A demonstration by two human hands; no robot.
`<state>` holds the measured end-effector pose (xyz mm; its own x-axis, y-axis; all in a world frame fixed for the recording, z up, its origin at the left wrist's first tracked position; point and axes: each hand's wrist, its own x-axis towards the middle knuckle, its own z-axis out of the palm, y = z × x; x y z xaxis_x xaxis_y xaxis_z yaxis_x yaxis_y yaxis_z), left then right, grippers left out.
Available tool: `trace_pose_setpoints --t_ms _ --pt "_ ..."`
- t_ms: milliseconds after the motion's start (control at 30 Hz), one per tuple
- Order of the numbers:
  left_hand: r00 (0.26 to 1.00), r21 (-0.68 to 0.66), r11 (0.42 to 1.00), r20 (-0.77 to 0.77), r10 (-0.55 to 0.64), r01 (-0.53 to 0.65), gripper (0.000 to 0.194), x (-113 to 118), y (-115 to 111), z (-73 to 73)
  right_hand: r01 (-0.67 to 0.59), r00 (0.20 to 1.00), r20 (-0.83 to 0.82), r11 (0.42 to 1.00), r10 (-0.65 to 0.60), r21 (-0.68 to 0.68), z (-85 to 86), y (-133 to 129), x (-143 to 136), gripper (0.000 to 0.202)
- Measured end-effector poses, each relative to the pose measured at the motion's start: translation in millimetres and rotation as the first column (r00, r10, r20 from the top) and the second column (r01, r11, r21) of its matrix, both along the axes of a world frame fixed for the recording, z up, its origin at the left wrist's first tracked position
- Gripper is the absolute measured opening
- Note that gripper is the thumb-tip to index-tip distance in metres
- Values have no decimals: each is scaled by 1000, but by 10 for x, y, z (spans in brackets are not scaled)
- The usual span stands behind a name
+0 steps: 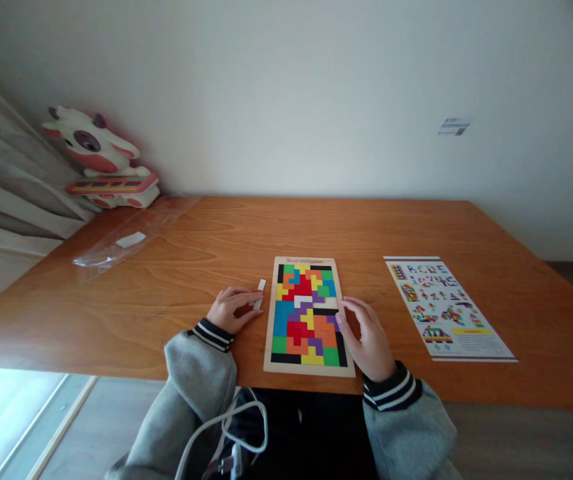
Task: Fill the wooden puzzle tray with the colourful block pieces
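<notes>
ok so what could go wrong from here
The white piece at the left hand might slip or get knocked aside. The right hand overlaps the edge of the puzzle board, so a bump could shift its coloured pieces. The board lies near the table's front edge and might get nudged off.

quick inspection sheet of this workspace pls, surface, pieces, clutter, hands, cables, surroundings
Surface: brown table, wood grain visible
Job's things: block-puzzle board holding coloured pieces; white piece left of it
Clutter: printed sheet right, clear plastic far left
Hands: left hand has the white piece at its fingertips, grip unclear; right hand open at the board's right edge
Cables: white cable looped below the near table edge
Surroundings: cow toy, curtain, wall
</notes>
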<state>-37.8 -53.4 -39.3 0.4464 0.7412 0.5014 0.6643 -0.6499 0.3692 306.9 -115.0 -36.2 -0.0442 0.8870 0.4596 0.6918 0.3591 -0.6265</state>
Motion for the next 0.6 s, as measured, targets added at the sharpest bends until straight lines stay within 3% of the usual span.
trace_pose_setpoints --t_ms 167,367,600 --pt "999 -13 999 -8 43 -43 26 -21 -7 7 2 1000 4 1000 -2 -6 -1 -2 0 28" --pt "993 -17 997 87 83 -82 27 -83 -36 76 3 1000 2 1000 -3 -4 1 -8 3 28" --pt "999 -30 1000 37 2 -1 25 -117 -12 98 -5 1000 14 1000 6 -25 -21 -11 13 29"
